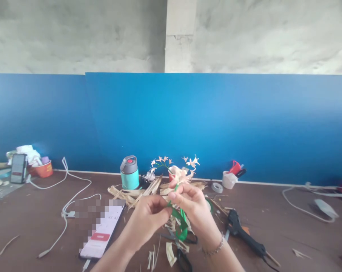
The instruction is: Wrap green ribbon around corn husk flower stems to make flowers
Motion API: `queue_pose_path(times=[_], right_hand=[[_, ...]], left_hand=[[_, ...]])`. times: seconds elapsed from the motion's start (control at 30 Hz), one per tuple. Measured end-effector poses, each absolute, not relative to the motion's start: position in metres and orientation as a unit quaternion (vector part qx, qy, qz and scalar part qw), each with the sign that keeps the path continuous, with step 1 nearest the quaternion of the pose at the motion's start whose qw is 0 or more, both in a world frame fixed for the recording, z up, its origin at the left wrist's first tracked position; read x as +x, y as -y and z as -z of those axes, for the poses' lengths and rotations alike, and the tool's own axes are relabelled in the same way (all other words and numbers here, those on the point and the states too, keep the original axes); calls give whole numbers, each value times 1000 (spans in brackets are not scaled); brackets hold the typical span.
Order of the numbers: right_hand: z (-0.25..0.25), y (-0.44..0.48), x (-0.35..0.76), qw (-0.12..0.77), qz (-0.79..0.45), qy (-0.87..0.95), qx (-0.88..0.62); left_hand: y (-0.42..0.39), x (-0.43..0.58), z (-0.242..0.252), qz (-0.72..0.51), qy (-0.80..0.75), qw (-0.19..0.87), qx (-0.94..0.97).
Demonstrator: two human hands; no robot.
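Observation:
My left hand (151, 217) is closed in a pinch at the lower end of a thin green stem, where a strip of green tape (183, 231) begins and curls down between my hands. My right hand (192, 202), wearing a bracelet, is higher and pinches the green stem just under a pale cream flower (182, 175). Fingertips hide where tape and stem meet. Below my hands lie scissors (184, 260) with dark handles, among cream husk scraps (170, 254).
Dried husk strips (122, 195) lie behind my hands, near small finished flowers (193, 161) and a teal flask (130, 175). At left is a phone (103, 234) with cables. A black glue gun (246, 232), tape roll (217, 187) and white cup (229, 180) are at right.

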State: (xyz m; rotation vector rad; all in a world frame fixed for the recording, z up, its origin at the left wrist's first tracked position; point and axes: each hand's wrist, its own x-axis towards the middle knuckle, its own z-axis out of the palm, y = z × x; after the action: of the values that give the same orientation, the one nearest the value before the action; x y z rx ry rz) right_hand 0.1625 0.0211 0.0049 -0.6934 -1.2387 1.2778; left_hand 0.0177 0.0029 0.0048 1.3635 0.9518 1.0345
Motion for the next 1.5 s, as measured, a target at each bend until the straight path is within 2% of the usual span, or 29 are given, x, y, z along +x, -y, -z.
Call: queue_pose_path(times=[0.17, 0.43, 0.57, 0.83, 1.07, 1.23, 1.5], right_hand=[[-4, -21, 160, 598, -487, 555, -311], [1, -23, 159, 589, -447, 570, -359], [-3, -22, 159, 569, -477, 568, -355], [-8, -12, 154, 570, -495, 574, -317], [-5, -15, 154, 579, -446, 603, -319], [-3, -16, 152, 586, -431, 604, -325], [-7, -15, 155, 600, -442, 592, -305]], left_hand=[[0, 22, -7, -482, -428, 465, 607], [4, 24, -6, -493, -436, 444, 609], [3, 20, -8, -480, -413, 479, 607], [0, 19, -10, -430, -368, 623, 540], [0, 22, -10, -459, -409, 575, 541], [-2, 26, -7, -489, -413, 595, 486], [-3, 14, -5, -428, -312, 781, 331]])
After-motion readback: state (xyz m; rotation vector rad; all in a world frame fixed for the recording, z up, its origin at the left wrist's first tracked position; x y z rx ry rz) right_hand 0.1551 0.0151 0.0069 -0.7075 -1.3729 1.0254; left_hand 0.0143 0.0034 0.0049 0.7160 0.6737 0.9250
